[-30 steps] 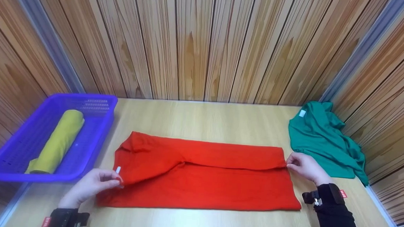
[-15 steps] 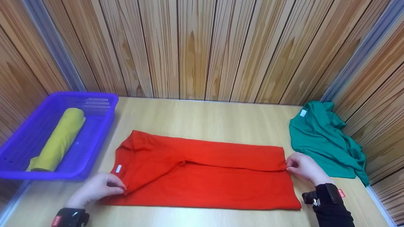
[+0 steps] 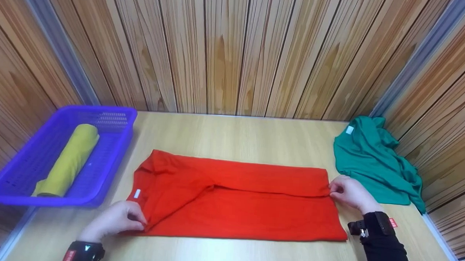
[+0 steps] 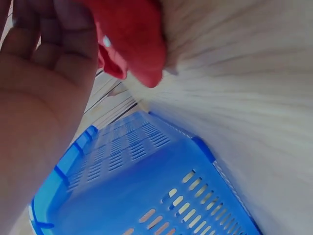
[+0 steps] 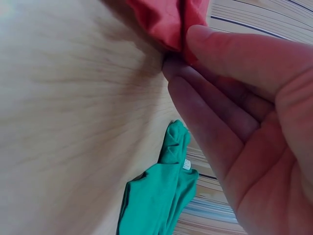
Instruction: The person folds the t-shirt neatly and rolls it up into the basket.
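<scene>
A red shirt point(image 3: 252, 213) lies folded lengthwise on the table, its collar with a small white label at the left and its hem at the right. My left hand point(image 3: 116, 221) pinches the collar end near the front left corner; in the left wrist view its fingertips are out of sight behind the palm and cloth. At the hem, my right hand point(image 3: 351, 192) pinches the edge of the folded layer between thumb and fingers. The right wrist view shows that thumb point(image 5: 230, 51) pressing on the red cloth.
A purple basket point(image 3: 113, 168), blue in the left wrist view, stands at the left with a rolled yellow cloth point(image 3: 68, 160) inside. A crumpled green garment point(image 3: 372, 164) lies at the back right, close behind my right hand. Wood-panelled walls point(image 3: 228, 52) enclose the table.
My left hand has moved slightly right and toward the front edge, drawing the collar layer with it, and the white label shows more fully. The right hand has stayed at the hem.
</scene>
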A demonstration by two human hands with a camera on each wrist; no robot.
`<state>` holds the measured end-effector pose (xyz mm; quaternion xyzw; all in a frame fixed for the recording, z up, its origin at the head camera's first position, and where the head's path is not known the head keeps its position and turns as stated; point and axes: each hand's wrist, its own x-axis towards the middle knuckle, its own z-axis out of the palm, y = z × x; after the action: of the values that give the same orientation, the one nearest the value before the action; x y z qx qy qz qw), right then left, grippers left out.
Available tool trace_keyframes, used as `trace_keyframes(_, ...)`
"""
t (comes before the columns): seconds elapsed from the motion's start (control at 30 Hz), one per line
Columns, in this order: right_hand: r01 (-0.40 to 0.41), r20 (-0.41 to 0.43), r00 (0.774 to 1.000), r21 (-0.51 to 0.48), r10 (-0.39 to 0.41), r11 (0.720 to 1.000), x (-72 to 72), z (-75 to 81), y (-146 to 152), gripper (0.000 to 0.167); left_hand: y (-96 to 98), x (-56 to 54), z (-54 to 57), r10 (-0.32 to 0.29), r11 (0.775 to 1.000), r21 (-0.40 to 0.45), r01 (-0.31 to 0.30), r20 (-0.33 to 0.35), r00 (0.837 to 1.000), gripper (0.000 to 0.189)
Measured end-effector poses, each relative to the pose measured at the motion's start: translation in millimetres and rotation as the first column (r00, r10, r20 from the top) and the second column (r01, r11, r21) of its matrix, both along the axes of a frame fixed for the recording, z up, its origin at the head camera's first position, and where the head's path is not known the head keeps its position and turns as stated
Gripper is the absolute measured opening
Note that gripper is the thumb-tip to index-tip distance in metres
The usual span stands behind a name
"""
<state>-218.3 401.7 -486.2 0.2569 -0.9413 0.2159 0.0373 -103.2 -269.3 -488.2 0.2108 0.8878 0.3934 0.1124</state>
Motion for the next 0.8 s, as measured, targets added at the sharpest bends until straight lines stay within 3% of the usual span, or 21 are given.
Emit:
trace_keyframes(0.07,0.001,-0.002,1.0,-0.003,-0.001,1.0,-0.1,0.1,-0.2,0.025,0.9,-0.4,-3.9,-0.008,1.0,-0.02,0.007,-0.036,0.999,0.008)
trace_keyframes(0.4,-0.004,0.002,1.0,0.019,0.004,1.0,1.4,-0.3,-1.4,0.023,3.1,-1.3,-10.6,-0.032,0.998,-0.055,0.028,-0.071,0.997,0.015)
trace_keyframes(0.5,-0.009,-0.007,1.0,0.031,0.01,0.999,2.5,-0.7,-2.4,0.02,1.7,-1.8,-7.0,-0.034,0.997,-0.063,0.033,-0.029,0.999,0.016)
trace_keyframes(0.67,0.015,0.016,1.0,0.06,-0.016,0.998,3.0,-1.3,-4.6,0.02,2.2,-5.0,3.1,-0.002,0.996,-0.093,0.011,0.096,0.995,0.016)
trace_keyframes(0.73,0.031,0.03,0.999,0.067,-0.033,0.997,2.7,-1.3,-5.4,0.021,5.1,-9.2,8.3,0.009,0.994,-0.106,0.003,0.106,0.994,0.015)
trace_keyframes(0.8,0.045,0.04,0.998,0.077,-0.048,0.996,1.7,-1.1,-6.2,0.022,10.2,-15.6,13.2,0.024,0.993,-0.119,-0.015,0.075,0.997,0.014)
